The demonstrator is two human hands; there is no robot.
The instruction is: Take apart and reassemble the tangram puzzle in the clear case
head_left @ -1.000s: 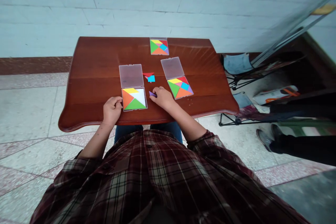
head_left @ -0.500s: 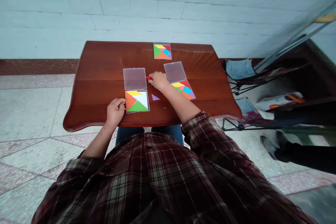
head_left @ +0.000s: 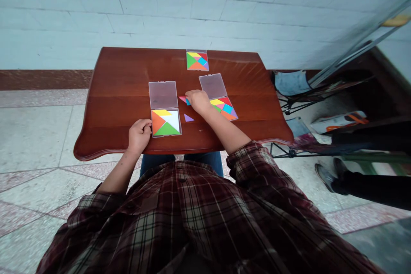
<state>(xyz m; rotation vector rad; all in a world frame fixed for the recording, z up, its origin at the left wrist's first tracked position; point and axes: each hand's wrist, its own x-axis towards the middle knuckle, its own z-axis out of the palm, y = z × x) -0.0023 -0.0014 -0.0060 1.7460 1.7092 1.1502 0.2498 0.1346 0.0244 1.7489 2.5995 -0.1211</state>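
Note:
On the table, an open tangram case (head_left: pixel 166 135) holds yellow, orange and green pieces, with part of its white bottom bare. My left hand (head_left: pixel 140 134) is closed at its left edge, fingers curled and the thumb against the rim. My right hand (head_left: pixel 198 102) reaches beyond the case, fingertips down and pressed together by a small pile of loose pieces. A pinkish-red triangle (head_left: pixel 183 99) and a blue piece (head_left: pixel 188 102) show there, partly covered by the fingers. What those fingers grip is hidden. A purple triangle (head_left: pixel 188 117) lies right of the case.
A second open tangram case (head_left: pixel 213 86) with several coloured pieces lies right, partly behind my right forearm. A third filled tangram set (head_left: pixel 197 61) is at the table's (head_left: pixel 128 68) far edge. Folding stools (head_left: pixel 291 82) and a person's legs (head_left: pixel 369 188) are at right.
My right hand has shifted slightly right, uncovering more of the pinkish-red triangle and blue piece. My left hand stays by the case. The whole view has shifted a little.

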